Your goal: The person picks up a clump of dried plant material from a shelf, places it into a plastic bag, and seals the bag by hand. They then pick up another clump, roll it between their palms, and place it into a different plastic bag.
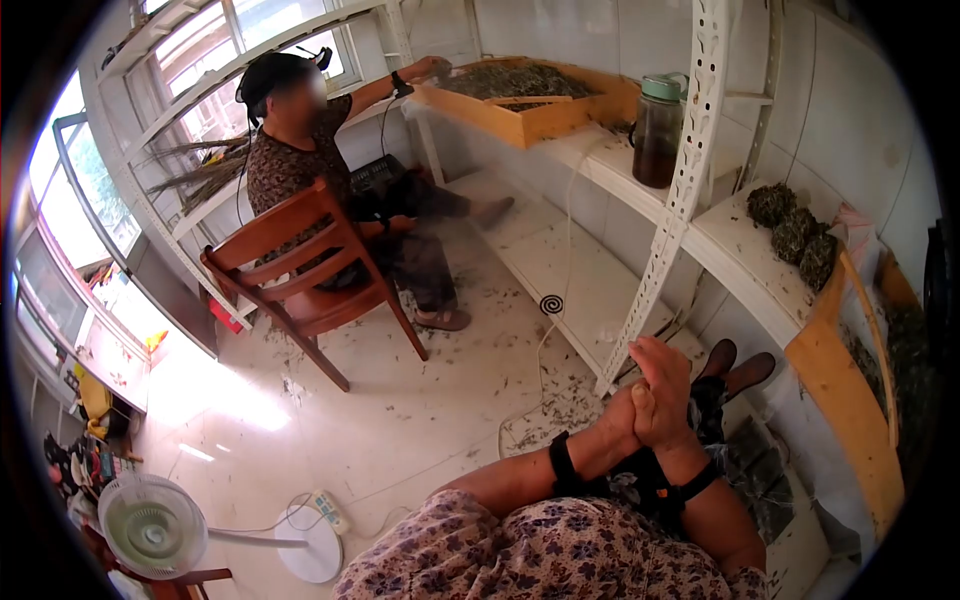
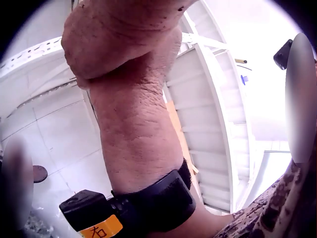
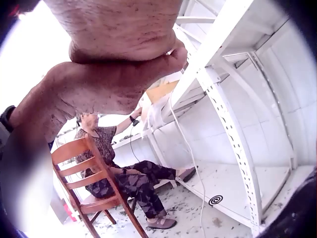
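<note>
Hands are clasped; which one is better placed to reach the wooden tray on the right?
Right, probably. The right hand clasps the left hand on the side nearer the wooden tray; the left would cross over.

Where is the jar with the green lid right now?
In the head view the jar stands on the upper white shelf, upper right, between the wooden tray and a perforated upright.

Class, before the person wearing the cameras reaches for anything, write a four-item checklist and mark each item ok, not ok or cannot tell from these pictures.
1. Left hand free: not ok, it is clasped with the right hand.
2. Grip holds no object: ok, hands hold only each other.
3. Dark dried-herb bundles on the white metal shelf unobstructed: ok.
4. Tilted wooden tray beside the knees stable: cannot tell.
</note>
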